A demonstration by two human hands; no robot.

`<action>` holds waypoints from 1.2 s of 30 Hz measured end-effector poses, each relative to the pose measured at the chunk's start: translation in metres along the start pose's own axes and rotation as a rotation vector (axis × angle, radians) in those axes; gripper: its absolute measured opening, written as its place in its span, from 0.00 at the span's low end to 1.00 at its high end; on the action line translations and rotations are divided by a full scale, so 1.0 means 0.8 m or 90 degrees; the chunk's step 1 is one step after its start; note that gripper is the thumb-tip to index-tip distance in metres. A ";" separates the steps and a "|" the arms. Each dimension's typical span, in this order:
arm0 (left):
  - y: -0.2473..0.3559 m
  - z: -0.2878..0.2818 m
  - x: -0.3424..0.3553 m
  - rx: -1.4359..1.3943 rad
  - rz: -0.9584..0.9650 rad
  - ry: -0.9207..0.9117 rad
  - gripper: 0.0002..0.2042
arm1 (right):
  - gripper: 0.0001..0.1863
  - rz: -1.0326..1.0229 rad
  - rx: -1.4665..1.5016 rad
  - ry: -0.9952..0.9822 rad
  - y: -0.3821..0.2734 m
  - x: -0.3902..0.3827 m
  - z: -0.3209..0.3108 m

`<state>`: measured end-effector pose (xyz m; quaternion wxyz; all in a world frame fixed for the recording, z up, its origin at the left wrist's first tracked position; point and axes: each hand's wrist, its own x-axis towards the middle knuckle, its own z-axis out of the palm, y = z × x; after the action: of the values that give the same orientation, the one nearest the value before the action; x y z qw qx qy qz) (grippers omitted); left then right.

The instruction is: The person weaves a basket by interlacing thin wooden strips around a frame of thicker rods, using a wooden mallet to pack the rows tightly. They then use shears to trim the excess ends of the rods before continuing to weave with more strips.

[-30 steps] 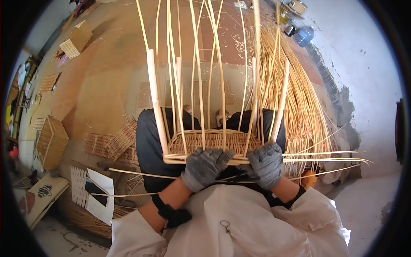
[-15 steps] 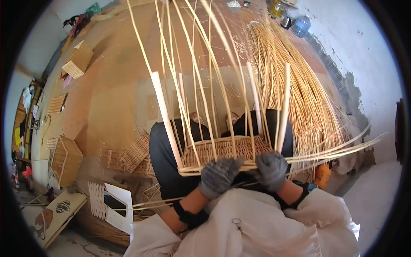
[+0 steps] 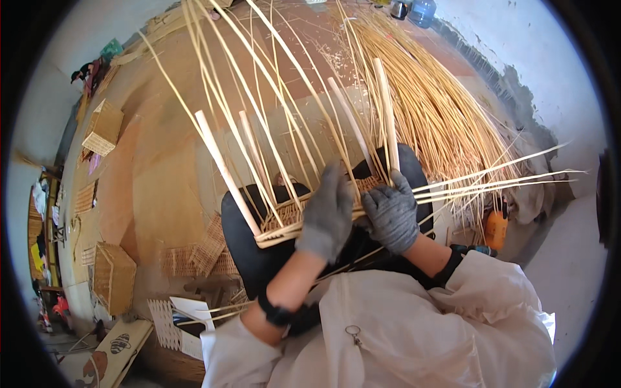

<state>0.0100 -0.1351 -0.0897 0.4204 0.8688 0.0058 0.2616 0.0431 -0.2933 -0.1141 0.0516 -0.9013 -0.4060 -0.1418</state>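
A partly woven wicker basket [image 3: 277, 231] rests across my lap, tilted, with thick peeled corner posts [image 3: 226, 171] and thin upright willow stakes [image 3: 278, 152] rising from it. My right hand [image 3: 392, 216], in a grey glove, is closed at the basket's right front corner, beside a post. Long willow rods [image 3: 479, 189] run out to the right from under it. My left hand [image 3: 326, 212], also gloved, reaches over the front edge among the middle stakes. Its back faces up and slightly blurred, so its fingers' grip is hidden. Both hands cover much of the woven base.
A large bundle of willow rods [image 3: 427, 97] lies on the floor to the right. Woven panels [image 3: 197, 255] and finished-looking baskets [image 3: 113, 278] sit on the left. An orange bottle [image 3: 496, 227] stands at the right, below a rough wall [image 3: 537, 71].
My left hand has moved forward from the front edge, over the base. My right hand has shifted up and left to the corner post. The basket now sits more tilted, further left in view.
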 end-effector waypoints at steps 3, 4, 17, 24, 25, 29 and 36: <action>-0.032 0.049 0.027 -0.566 -0.363 -0.126 0.12 | 0.26 -0.004 0.021 0.060 -0.001 0.002 0.013; -0.046 0.064 0.034 -0.737 -0.455 -0.097 0.12 | 0.26 0.009 0.017 0.031 -0.001 0.004 0.017; -0.002 -0.016 0.031 -0.141 -0.216 -0.035 0.12 | 0.22 0.025 0.078 0.026 0.003 0.000 0.040; -0.035 0.039 0.017 -0.017 -0.326 -0.290 0.17 | 0.13 -0.092 0.160 0.065 0.015 -0.009 -0.051; -0.043 0.045 0.016 -0.057 -0.372 -0.239 0.18 | 0.13 -0.083 0.184 0.019 0.025 -0.032 -0.074; -0.060 0.045 0.010 -0.034 -0.332 -0.273 0.12 | 0.16 0.583 0.931 -0.107 0.057 -0.063 -0.074; -0.044 0.018 0.000 -0.401 -0.246 -0.356 0.14 | 0.17 0.707 0.956 0.151 0.032 -0.042 -0.075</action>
<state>0.0239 -0.1233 -0.1228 0.6906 0.7187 -0.0255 -0.0768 0.0281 -0.3465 -0.0665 0.7204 -0.6765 0.1048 0.1112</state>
